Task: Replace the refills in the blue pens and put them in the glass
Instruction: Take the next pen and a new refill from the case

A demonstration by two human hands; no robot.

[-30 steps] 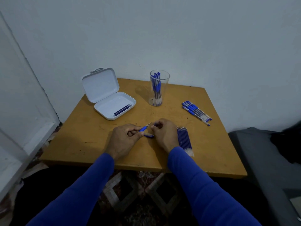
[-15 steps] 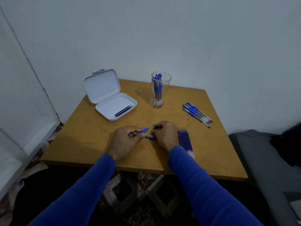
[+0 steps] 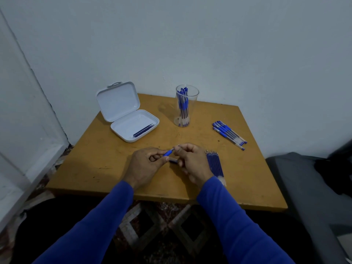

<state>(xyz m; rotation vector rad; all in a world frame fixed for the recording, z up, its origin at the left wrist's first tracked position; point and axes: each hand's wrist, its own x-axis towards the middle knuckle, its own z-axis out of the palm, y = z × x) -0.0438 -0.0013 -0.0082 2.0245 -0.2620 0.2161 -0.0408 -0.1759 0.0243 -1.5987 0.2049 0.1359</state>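
Nearest the front edge of the table (image 3: 91, 168), my two hands met over the wood. My left hand (image 3: 142, 164) had its thumb and forefinger curled round the blue grip of a pen (image 3: 168, 153), the other fingers folded under. My right hand (image 3: 192, 162) pinched the pen's tip end between thumb and fingertips, and a thin pale point showed just past them. A small dark blue piece (image 3: 173, 161) lay below the pen, between my hands; I could not tell whether my right hand held it or it lay on the table.

Just beside my right hand, on the side away from my left, a row of refills (image 3: 215, 164) lay side by side on the table, tips pointing toward the wall, partly hidden by my wrist and sleeve.

Farther from the front edge, toward the right side of the table, a loose bundle of blue pens (image 3: 228, 134) lay slanted. On the left side sat a white case (image 3: 133, 126), its lid standing open, with a few dark refills (image 3: 143, 129) in its tray near the right rim.

Farthest from the front edge, near the wall and between case and pen bundle, stood the clear glass (image 3: 185, 119), upright, holding several blue pens (image 3: 183, 103).
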